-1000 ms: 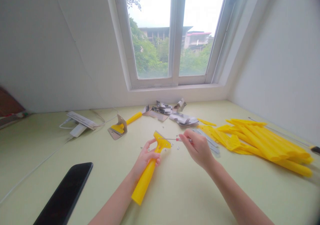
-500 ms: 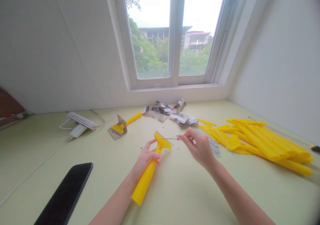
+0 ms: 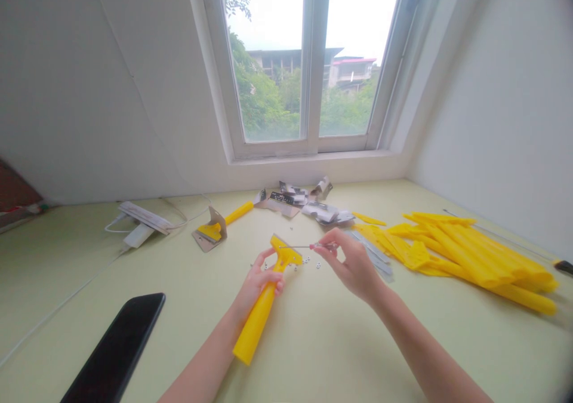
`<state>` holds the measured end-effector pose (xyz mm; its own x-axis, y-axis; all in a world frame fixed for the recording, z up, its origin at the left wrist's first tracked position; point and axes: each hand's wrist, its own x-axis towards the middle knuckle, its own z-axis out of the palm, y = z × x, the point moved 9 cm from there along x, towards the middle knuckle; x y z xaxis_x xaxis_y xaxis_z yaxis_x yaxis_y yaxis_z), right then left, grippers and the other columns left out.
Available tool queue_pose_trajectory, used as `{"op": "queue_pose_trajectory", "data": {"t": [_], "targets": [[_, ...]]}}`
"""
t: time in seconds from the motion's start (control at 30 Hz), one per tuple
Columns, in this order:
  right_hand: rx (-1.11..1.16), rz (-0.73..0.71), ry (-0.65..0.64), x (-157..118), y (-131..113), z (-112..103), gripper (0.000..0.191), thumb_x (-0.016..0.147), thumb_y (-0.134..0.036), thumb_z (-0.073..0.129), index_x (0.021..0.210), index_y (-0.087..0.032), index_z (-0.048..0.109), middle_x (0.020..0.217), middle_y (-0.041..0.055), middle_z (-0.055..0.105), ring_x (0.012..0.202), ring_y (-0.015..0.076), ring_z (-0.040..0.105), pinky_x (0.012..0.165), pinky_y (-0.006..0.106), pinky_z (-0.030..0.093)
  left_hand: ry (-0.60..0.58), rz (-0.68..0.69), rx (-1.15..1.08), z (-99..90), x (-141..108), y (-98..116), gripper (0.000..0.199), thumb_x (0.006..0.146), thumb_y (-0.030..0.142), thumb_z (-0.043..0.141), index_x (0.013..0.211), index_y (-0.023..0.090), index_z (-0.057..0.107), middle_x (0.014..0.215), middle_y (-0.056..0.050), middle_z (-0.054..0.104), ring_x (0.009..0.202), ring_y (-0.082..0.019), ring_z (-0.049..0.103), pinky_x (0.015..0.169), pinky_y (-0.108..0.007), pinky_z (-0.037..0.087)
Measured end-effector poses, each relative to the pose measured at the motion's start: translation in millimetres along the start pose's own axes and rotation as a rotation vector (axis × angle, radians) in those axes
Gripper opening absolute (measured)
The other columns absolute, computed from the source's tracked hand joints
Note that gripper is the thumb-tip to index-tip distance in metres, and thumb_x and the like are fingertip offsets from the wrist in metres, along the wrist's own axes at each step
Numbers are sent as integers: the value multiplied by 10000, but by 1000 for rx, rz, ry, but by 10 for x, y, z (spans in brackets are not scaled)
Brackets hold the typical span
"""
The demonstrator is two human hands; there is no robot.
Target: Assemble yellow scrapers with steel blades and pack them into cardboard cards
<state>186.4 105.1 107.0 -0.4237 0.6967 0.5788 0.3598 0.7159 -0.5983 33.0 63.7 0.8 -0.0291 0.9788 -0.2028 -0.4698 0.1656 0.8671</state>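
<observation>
My left hand [image 3: 258,280] is wrapped round the neck of a yellow scraper [image 3: 256,325], its handle slanting toward me and its wide head pointing away. In my right hand [image 3: 351,262] is a slim screwdriver [image 3: 298,246], gripped by its handle with the fingertips. The thin shaft runs left across the scraper head, and its tip appears to meet the head near the upper left; exact contact is too small to tell. Several small nuts or screws [image 3: 318,265] lie on the table around the head.
A yellow scraper with a cardboard sleeve [image 3: 210,231] lies at the back left, near a power strip [image 3: 145,218]. A phone [image 3: 119,343] is at front left. Yellow handles [image 3: 478,248], metal blades [image 3: 373,254] and torn packaging [image 3: 324,212] lie rightward and behind.
The screwdriver and my right hand have shifted slightly left. My left hand and the scraper have also moved slightly left; both grips are unchanged.
</observation>
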Motion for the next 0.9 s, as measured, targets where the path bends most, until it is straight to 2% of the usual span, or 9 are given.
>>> {"op": "queue_pose_trajectory", "data": {"t": [0.1,0.2,0.3,0.4,0.47,0.57,0.73,0.9], "targets": [[-69,-11,54,-7,24,-37,184,797,-349,524,713,-186,530,616,3,568,551,115,510,524,232,409,-19,-21,-4,-7,25,-23,679,568,127,591,1192,213,339,669,19,573,457,-67,463,465,-192,311],[-123,-6,37,-5,38,-10,208,822,-352,481,703,-187,522,600,4,558,537,117,502,512,232,399,-26,-26,-21,-14,37,-29,697,557,130,616,1193,215,345,673,26,561,455,-67,463,460,-198,306],[-113,-8,-10,-7,14,42,192,864,-322,400,794,-193,524,700,29,591,631,141,553,550,244,428,-11,-35,-24,-19,25,-29,714,556,133,630,1205,218,344,675,30,557,455,-65,465,463,-201,306],[-11,2,-70,-22,-12,102,136,867,-292,391,931,-208,477,858,45,602,777,158,591,614,258,470,6,-21,-18,-12,2,-6,717,569,135,620,1220,215,329,647,37,553,447,-64,459,461,-198,302],[38,-3,-93,-32,-28,125,108,866,-278,391,923,-210,452,867,44,598,809,162,596,657,276,480,5,4,-14,2,-8,21,699,589,137,599,1226,208,320,602,47,541,442,-64,452,459,-192,300],[54,-26,-75,-36,-40,112,102,861,-283,406,844,-204,468,796,40,611,761,160,601,664,284,477,-9,12,-8,11,-1,25,703,598,134,582,1238,201,302,574,50,538,443,-66,451,459,-186,306],[-46,-57,43,-32,-29,1,178,817,-353,489,767,-189,539,651,23,613,559,127,551,531,241,437,-33,-26,-4,-4,40,-33,772,558,142,626,1251,207,294,607,41,552,446,-71,464,448,-187,313],[-163,-38,102,-35,15,-48,246,793,-383,519,648,-184,504,537,-12,543,472,99,478,474,217,370,-39,-42,-14,11,33,-52,752,555,141,631,1236,218,322,616,44,544,460,-70,468,455,-190,319]]}}
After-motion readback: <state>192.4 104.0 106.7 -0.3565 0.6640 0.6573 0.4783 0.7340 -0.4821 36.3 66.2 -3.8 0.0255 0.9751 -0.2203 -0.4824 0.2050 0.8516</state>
